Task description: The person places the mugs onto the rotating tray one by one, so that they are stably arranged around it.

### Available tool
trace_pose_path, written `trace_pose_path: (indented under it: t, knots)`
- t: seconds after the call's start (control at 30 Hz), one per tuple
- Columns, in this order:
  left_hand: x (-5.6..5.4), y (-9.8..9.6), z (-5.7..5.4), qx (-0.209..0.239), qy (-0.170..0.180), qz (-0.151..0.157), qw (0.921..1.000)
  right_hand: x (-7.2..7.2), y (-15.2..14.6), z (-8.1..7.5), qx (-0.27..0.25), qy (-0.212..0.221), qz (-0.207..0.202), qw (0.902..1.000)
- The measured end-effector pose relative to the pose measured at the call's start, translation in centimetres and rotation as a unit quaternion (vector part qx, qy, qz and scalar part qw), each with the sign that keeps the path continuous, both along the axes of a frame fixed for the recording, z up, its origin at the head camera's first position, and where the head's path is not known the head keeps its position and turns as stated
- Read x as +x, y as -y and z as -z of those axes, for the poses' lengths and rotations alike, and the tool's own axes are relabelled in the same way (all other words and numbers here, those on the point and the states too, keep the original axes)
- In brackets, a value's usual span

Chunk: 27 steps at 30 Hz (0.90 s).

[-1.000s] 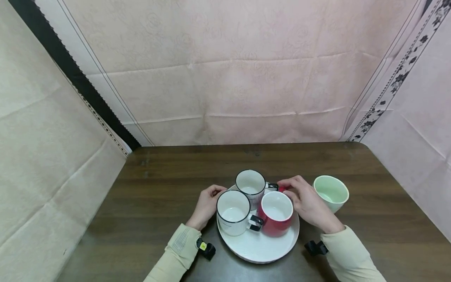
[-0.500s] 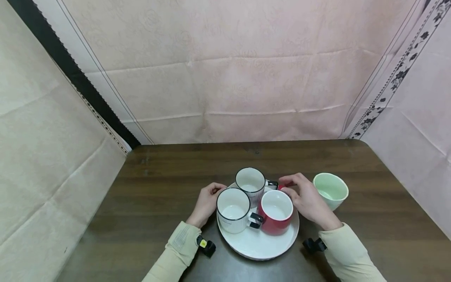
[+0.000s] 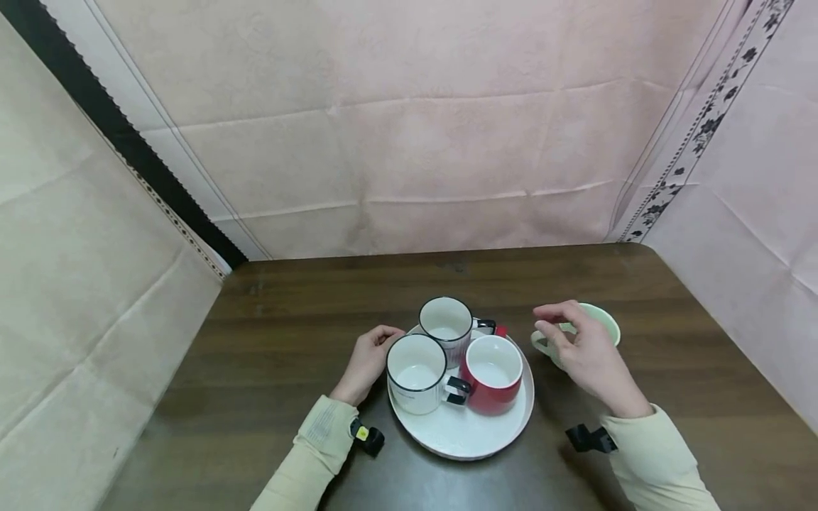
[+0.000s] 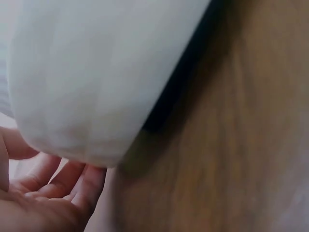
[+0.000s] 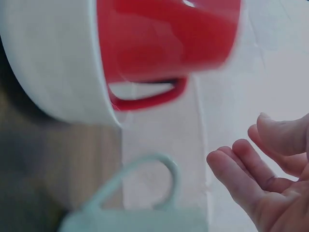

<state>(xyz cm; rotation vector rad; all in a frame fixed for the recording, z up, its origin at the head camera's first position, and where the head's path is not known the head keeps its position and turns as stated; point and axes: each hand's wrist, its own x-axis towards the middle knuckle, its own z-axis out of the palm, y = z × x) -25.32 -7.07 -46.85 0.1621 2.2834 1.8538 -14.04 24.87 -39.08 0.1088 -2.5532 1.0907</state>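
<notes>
A round white plate (image 3: 473,441) bears two white mugs with black rims, a front one (image 3: 412,397) and a back one (image 3: 441,349), plus a red mug (image 3: 497,397) with a white inside. My left hand (image 3: 366,363) holds the plate's rim at the left; the left wrist view has its fingers curled round the plate's edge. Beside the plate on the right stands a pale green mug (image 3: 607,321), its handle toward the plate. My right hand (image 3: 591,358) is over this mug's near side, thumb and fingers apart and holding nothing. The hand partly covers the mug.
A dark wooden table (image 3: 307,305) lies under everything. Pale cloth (image 3: 383,142) hangs behind the table's far edge and along both sides. The red mug's handle (image 5: 154,100) juts past the plate's rim toward the green mug.
My right hand has left the red mug's handle and moved right to the green mug. The left hand keeps its place at the plate. The head view has shifted slightly.
</notes>
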Motion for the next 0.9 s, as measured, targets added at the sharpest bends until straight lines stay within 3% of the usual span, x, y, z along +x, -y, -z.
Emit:
trace_pose_path:
  t: [0.13,0.3,0.43,0.53,0.9]
  knots:
    - [-0.1,0.4,-0.1,-0.005,-0.002,0.021,0.9998,1.1,-1.3,-0.6,-0.009,-0.061,0.038,0.9974]
    - [-0.3,1.2,-0.5,0.005,-0.003,0.082,0.9966,2.5,-3.3,-1.0,-0.024,-0.112,0.107,0.9876]
    - [-0.5,1.7,-0.8,0.014,-0.006,0.155,0.9877,3.3,-4.8,-0.8,-0.007,-0.112,0.165,0.9798]
    - [-0.5,2.1,-0.9,0.007,-0.009,0.187,0.9823,3.7,-5.6,-0.5,0.003,-0.094,0.185,0.9782]
    - [-0.3,2.3,-1.2,-0.001,0.008,0.176,0.9843,4.1,-6.4,0.6,0.019,-0.046,0.188,0.981]
